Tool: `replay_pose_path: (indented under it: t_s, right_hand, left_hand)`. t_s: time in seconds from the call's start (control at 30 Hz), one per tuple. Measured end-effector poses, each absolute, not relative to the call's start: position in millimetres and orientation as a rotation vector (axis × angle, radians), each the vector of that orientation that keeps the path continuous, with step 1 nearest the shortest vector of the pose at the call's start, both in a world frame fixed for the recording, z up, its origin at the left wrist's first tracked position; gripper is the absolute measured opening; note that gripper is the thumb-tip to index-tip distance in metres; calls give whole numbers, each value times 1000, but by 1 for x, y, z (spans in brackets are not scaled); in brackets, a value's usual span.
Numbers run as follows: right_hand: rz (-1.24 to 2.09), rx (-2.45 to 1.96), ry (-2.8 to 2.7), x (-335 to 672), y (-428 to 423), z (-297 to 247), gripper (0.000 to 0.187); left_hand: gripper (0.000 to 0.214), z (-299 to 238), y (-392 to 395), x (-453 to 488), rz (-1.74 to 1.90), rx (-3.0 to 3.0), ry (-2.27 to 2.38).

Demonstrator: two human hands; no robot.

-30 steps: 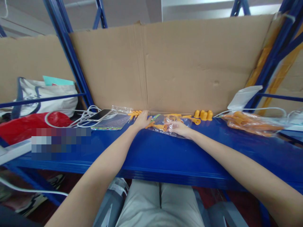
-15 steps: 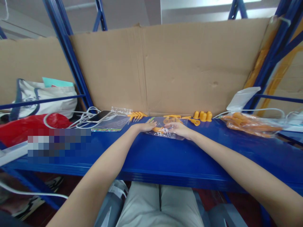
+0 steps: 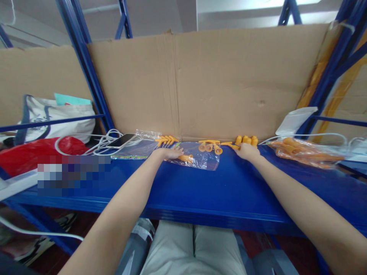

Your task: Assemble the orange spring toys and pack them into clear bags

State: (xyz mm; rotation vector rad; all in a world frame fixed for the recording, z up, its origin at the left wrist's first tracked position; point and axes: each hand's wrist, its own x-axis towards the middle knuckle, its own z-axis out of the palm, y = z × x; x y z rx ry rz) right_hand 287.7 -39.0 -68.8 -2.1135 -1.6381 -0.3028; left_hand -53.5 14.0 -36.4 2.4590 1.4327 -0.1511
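My left hand (image 3: 171, 153) lies on a clear plastic bag (image 3: 205, 162), its fingers stretched out to the right. An orange flared piece (image 3: 187, 158) is in the bag, just beyond those fingertips. Farther right, my right hand (image 3: 249, 151) has its fingers closed on the wide end of an orange funnel-ended stick (image 3: 228, 144), which lies by the back of the shelf. Between the hands are several orange funnel-ended pieces (image 3: 210, 146). Orange caps (image 3: 246, 139) stand right behind my right hand. Orange pieces with spiral tips (image 3: 168, 140) lie behind my left hand.
A bag of orange parts (image 3: 304, 152) lies at the right. To the left are a phone (image 3: 122, 141), white cables (image 3: 107, 141), a flat plastic packet (image 3: 134, 150) and a red bag (image 3: 65, 146). Cardboard (image 3: 223, 84) stands behind the blue shelf (image 3: 195, 191).
My right hand has left the clear bag and moved right to the funnel-ended stick, closing on its wide end. My left hand stays on the bag, slightly farther left.
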Motion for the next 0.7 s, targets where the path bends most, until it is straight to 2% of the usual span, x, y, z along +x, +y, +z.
replay_pose_path:
  t_s: [0.1, 0.2, 0.33, 0.53, 0.7]
  right_hand:
    - [-151, -2146, -1630, 292, -35, -71, 27]
    - [-147, -2128, -1536, 289, -37, -60, 23]
    - [-75, -1913, -1313, 288, -44, -41, 20]
    - [520, -1317, -1149, 281, -56, -22, 11]
    - [1004, -1157, -1448, 272, -70, -18, 13]
  left_hand:
    - [60, -33, 9, -52, -151, 2428, 1464]
    - [60, -31, 5, -49, -157, 2427, 1489]
    - [63, -37, 8, -45, -84, 2475, 1664]
    - [60, -54, 22, -39, 327, 2617, 1760]
    - [63, -59, 21, -36, 225, 2519, 1713]
